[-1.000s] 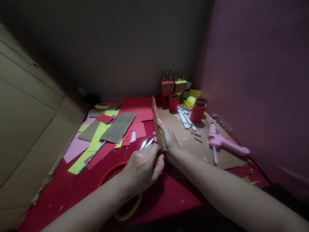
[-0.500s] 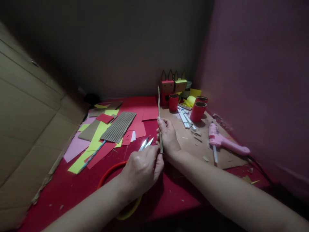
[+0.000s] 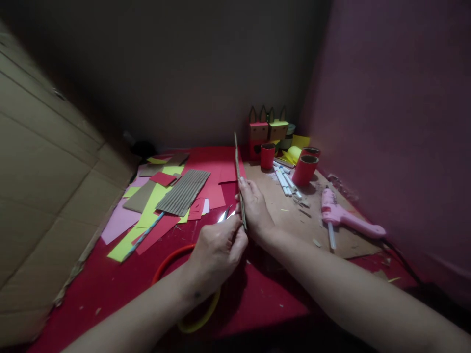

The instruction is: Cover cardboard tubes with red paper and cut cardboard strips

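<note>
A thin piece of cardboard [image 3: 237, 154], seen almost edge-on, stands upright between my hands. Its lower end is pinched by the thumb and fingers of my left hand [image 3: 220, 246]. Higher up, my right hand [image 3: 256, 207] holds it from the right side, thumb against the edge and the other fingers partly hidden. Beneath my left hand lie scissors; their blades [image 3: 225, 214] show past the knuckles and a large red and yellow handle [image 3: 165, 262] shows around the wrist. To the left, a ridged cardboard piece [image 3: 184, 192] with a striped stick [image 3: 145, 234] rests on coloured paper.
Red, yellow and pink paper sheets [image 3: 119, 220] cover the left of the red table [image 3: 121, 289]. On a cardboard mat [image 3: 265, 196] at right are red tubes [image 3: 306, 170], white markers [image 3: 282, 182] and a pink glue gun [image 3: 344, 218]. Box figures [image 3: 258, 135] stand behind.
The top of the cardboard piece has tilted left and shows slightly more of its face. My right hand's fingers lie straighter along it. The whole view has shifted a little.
</note>
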`<state>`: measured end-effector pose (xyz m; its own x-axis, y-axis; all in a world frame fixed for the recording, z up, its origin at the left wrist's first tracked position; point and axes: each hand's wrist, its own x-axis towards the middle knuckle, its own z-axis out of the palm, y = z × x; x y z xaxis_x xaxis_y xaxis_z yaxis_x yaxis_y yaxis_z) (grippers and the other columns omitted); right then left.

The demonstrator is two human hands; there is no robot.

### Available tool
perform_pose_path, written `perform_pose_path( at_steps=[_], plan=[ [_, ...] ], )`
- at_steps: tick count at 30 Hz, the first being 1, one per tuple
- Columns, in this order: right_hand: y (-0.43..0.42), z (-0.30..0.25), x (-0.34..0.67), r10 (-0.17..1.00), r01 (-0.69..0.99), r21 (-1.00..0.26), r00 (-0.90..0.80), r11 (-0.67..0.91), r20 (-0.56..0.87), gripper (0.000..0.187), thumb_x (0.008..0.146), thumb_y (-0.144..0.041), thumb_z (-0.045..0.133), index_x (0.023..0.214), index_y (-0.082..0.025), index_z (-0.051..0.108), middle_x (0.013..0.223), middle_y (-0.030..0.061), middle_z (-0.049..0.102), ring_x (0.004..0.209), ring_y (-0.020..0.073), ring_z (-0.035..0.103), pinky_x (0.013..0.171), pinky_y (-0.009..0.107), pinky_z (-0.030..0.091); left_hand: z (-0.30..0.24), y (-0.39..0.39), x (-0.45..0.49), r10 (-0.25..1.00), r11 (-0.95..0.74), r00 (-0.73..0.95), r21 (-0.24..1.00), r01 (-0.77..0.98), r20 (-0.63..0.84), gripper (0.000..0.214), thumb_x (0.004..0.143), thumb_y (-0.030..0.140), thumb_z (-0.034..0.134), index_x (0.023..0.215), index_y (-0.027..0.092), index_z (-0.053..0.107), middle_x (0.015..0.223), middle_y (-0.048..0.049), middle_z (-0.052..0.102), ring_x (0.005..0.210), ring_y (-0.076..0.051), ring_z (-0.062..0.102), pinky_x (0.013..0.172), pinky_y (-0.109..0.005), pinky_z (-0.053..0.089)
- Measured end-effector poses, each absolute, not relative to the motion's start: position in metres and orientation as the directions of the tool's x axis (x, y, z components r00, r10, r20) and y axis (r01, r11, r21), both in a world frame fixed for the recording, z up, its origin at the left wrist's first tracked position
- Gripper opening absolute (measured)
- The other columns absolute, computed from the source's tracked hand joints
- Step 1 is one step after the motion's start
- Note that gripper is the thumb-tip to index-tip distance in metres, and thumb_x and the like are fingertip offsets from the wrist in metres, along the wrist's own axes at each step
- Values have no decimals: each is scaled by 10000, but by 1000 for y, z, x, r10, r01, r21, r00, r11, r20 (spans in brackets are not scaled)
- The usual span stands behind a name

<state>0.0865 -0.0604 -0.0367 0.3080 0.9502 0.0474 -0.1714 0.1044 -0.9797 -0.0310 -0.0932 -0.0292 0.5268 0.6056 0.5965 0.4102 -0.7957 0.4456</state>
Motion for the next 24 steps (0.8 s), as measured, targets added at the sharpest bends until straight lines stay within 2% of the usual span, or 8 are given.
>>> perform_pose_path(
  at_steps=[4,8,11,17,24],
  plan=[
    [-67,-31,88,973,-143,-979,199,144,114,272,789,-454,527,824,-194,598,666,-25,554,590,111,517,550,222,435,-26,-81,-37,603,-782,507,331,528,615,159,792,127,456,647,181,492,488,59,446,400,-70,400,437,-187,323],
    [-73,-24,90,995,-212,-972,25,97,94,180,714,-276,627,865,-182,658,722,-16,620,680,120,577,653,244,471,-24,-69,-44,611,-729,521,166,664,596,169,801,159,445,649,174,516,512,22,514,431,-110,458,460,-228,334],
    [-77,-19,89,990,-230,-968,-77,100,120,198,707,-157,579,871,-187,687,726,-13,654,700,113,595,697,250,473,-23,-65,-48,612,-699,533,84,710,584,167,814,176,434,682,172,536,551,-2,569,469,-138,512,476,-248,346],
    [-78,-17,85,968,-237,-952,-109,195,225,342,684,-82,516,960,-211,672,834,-30,684,753,113,621,807,279,471,-23,-65,-49,611,-657,570,-48,752,550,212,844,204,398,681,170,528,581,-28,598,482,-161,547,459,-266,336],
    [-80,-27,84,934,-39,-942,-123,334,336,417,741,-71,433,1075,-238,620,916,-23,668,813,135,603,807,283,462,-23,-63,-51,605,-653,613,-124,747,509,224,860,217,377,705,163,528,592,-45,602,486,-173,561,445,-270,330]
  ],
)
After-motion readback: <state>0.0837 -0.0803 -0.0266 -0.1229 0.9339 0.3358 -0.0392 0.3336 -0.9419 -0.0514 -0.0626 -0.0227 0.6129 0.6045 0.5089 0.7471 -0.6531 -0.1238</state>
